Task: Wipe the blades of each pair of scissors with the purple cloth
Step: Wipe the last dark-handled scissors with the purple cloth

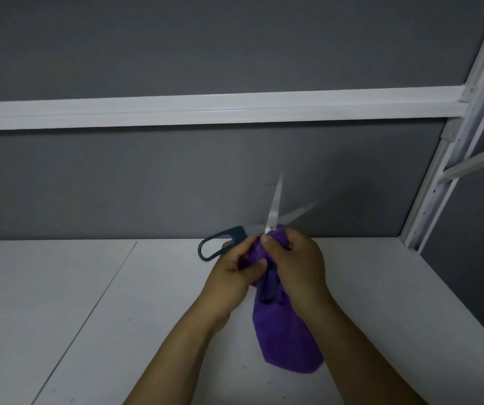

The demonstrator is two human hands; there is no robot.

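Purple cloth [287, 340] hangs from both hands over the white table [59, 287]. Right hand [296, 264] clenches it round the blade bases. Left hand [235, 267] grasps the scissors [221, 244] at the dark handle (blades spread, blurry), tips toward the grey wall [147, 185].

A matte grey wall [205, 39] fills the upper frame, crossed left to right by a white horizontal rail [205, 111]. Below, a white counter [59, 287] shows a dark seam [103, 287] slanting toward lower left. At right, a white slotted upright [431, 194] rises with a slanted brace [474, 162]. The light is dim and even.
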